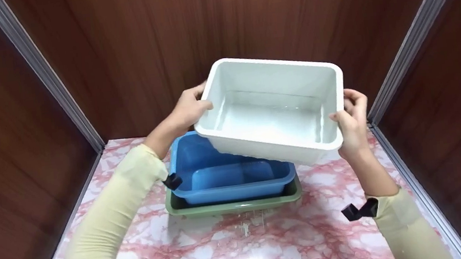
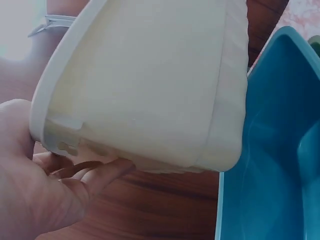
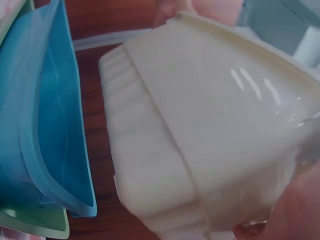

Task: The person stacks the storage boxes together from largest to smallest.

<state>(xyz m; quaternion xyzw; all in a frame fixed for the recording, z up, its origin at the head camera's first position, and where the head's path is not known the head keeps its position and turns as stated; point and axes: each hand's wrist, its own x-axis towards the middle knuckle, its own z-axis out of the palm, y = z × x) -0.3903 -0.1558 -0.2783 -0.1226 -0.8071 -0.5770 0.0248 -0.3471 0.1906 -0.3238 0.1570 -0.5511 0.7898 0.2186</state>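
A white rectangular plastic basin is held up in the air, tilted so its inside faces the head camera and its right end sits lower. My left hand grips its left rim, thumb over the edge and fingers underneath. On the opposite side my right hand grips the right rim in the same way. Below it a blue basin is nested inside a green basin. The white basin overlaps the blue one's back right part in the head view. The left wrist view shows the white basin's outer wall beside the blue basin.
The basins stand on a table with a red and white marbled top. Dark wood panels enclose it at the back and both sides, with grey metal strips along the corners.
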